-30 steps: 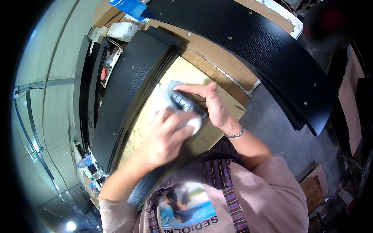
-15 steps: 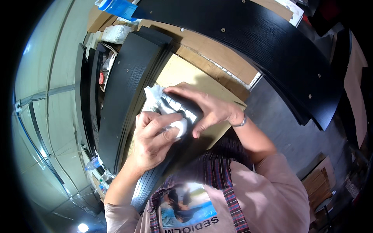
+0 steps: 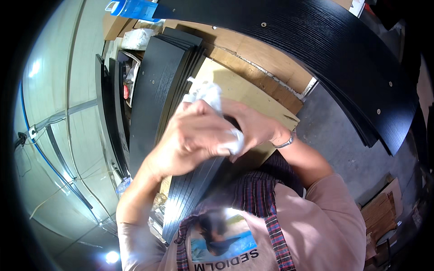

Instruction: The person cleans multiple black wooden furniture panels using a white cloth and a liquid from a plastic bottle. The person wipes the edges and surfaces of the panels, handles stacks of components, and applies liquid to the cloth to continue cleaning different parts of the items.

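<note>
My left hand (image 3: 194, 135) is closed on a crumpled white cloth (image 3: 205, 92). A lower bit of the cloth pokes out by its fingertips, against the upper end of a stack of narrow black boards (image 3: 190, 194). The stack slants down toward my apron. Across from it, my right hand (image 3: 253, 124) grips the same end of the stack, with a bracelet on its wrist. My left hand covers much of that end and some of the right fingers. Beneath both hands lies a pale yellow board (image 3: 244, 92).
Several wide black panels (image 3: 158, 77) lean in a stack on the left. Long curved black panels (image 3: 312, 40) with small round fittings arc across the far right. A blue bottle (image 3: 133, 10) stands at the far left, and cardboard pieces (image 3: 384, 212) lie low on the right.
My left hand has swept right and up with the cloth across the boards' end, and now covers it. The right hand keeps its place on the stack. The whole view has shifted slightly.
</note>
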A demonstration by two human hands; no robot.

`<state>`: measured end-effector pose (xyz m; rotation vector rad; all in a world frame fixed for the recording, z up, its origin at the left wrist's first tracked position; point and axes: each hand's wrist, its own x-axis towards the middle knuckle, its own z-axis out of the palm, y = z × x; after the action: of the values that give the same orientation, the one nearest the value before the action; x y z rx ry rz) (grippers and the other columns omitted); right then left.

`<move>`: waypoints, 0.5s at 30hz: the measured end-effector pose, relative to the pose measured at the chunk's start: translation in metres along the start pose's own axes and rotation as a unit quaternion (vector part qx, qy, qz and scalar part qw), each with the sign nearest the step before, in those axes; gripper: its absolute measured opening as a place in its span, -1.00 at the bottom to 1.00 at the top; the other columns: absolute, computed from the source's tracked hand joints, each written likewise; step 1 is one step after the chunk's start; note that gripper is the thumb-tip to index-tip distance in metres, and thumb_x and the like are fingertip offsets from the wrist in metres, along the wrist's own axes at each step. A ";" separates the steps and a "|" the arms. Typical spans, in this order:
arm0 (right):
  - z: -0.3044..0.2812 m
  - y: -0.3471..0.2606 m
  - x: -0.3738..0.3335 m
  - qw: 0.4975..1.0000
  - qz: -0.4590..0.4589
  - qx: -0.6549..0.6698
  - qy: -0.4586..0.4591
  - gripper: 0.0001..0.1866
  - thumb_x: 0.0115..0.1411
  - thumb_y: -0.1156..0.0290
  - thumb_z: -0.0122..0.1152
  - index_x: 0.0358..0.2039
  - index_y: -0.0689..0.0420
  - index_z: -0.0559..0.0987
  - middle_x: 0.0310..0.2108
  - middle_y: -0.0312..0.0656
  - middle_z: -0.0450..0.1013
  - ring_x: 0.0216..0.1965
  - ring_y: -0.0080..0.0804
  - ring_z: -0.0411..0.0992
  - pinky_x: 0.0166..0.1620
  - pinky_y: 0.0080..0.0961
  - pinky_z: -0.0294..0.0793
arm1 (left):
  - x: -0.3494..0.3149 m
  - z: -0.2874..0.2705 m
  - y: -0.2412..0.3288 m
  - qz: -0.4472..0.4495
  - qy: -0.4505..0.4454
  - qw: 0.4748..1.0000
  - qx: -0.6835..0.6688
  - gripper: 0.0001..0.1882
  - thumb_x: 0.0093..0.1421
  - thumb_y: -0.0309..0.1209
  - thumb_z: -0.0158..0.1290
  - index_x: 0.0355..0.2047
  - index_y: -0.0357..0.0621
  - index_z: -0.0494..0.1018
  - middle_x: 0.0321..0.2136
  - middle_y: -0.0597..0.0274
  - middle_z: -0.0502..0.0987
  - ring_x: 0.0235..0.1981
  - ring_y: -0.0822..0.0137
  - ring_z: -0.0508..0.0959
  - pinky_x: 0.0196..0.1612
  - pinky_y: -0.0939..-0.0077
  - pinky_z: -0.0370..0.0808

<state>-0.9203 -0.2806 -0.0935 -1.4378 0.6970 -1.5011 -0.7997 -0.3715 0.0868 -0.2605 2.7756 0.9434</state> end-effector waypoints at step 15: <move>-0.001 0.000 0.002 0.999 -0.038 0.016 0.022 0.14 -0.48 0.07 0.66 0.19 0.25 0.42 0.14 0.05 0.39 0.20 -0.01 0.34 0.26 -0.21 0.28 | -0.026 -0.027 -0.057 -0.247 0.091 0.964 0.027 -0.75 0.02 -0.41 0.34 -0.29 -0.26 0.67 -0.27 0.14 0.60 -0.23 0.21 0.52 -0.21 0.37 0.46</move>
<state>-0.9210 -0.2821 -0.0926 -1.4241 0.6474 -1.6008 -0.7650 -0.4297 0.0810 -1.0184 2.6763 0.7434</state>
